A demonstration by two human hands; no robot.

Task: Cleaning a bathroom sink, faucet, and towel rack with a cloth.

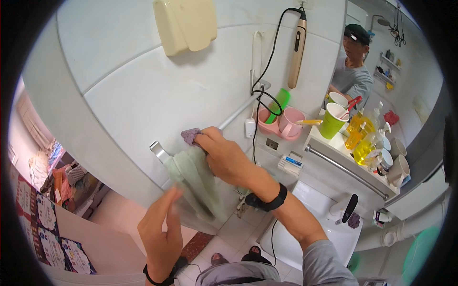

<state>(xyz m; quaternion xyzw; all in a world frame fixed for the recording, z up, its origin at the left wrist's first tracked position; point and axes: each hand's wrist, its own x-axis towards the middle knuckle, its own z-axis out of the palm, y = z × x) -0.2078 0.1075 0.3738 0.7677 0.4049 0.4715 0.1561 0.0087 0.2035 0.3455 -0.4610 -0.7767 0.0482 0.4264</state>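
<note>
Against the towel bar (pixel 238 112) on the white tiled wall, my right hand (pixel 229 159) grips a bunched purple cloth (pixel 191 136). Just below the cloth a pale green towel (pixel 193 178) hangs from the bar, beside its chrome end bracket (pixel 159 152); part of the towel lies behind my right hand. Lower and to the left, my left hand (pixel 162 221) is raised near the towel, slightly blurred, its fingers apart with nothing between them.
A beige wall box (pixel 186 26) is above. Right of the bar hang a corded gold styling tool (pixel 297 53) and pink cups (pixel 291 121). A shelf (pixel 318 143) holds a green cup (pixel 333 121) and pump bottles, above a white washbasin (pixel 304 211). A doorway opens at left.
</note>
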